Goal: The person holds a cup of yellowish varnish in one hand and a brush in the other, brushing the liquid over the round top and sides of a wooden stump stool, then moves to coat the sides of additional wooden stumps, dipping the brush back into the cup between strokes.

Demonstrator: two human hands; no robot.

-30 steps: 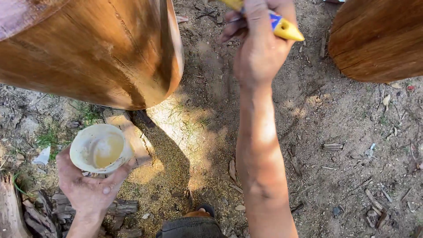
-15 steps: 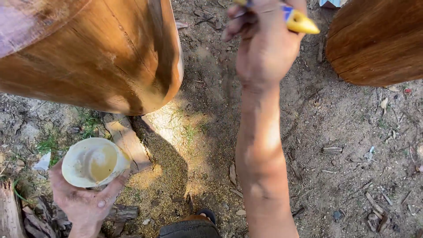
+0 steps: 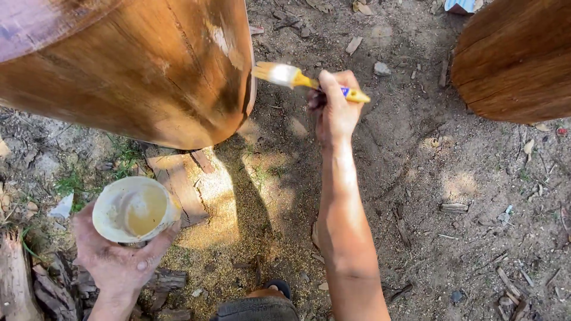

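Beside the big glossy brown log [image 3: 137, 71], the right hand [image 3: 334, 110] grips a yellow-handled paintbrush [image 3: 297, 78], its pale bristles touching the log's right edge; the fingers are clenched round the handle, which points right. Lower left, the left hand [image 3: 119, 261] cups a white bowl [image 3: 134, 209] from beneath, holding yellowish liquid; the bowl hangs over a flat scrap of wood [image 3: 184, 184] on sawdust-strewn dirt [image 3: 238, 238]. A second brown log [image 3: 517, 59] stands well apart at upper right.
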